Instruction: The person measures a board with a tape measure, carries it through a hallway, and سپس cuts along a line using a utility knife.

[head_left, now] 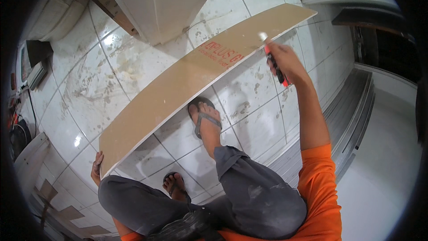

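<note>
A long strip of plasterboard [171,80], brown paper face up with red print and a white cut edge, runs diagonally from lower left to upper right. At its near left end my left hand [96,166] grips the edge; part of that hand is hidden behind the board and my knee. My right hand [287,61] is closed around a red and black utility knife [281,75], above the long near edge toward the far right end. The knife's pale front end is blurred, so I cannot tell whether it touches the board.
White tiled floor [263,111] with dirty smears lies beneath. My sandalled feet [207,120] are beside the board. A large pale panel [165,0] stands beyond it. Stacked grey metal profiles [343,111] lie at right; cardboard scraps [69,214] and cables [20,129] are at left.
</note>
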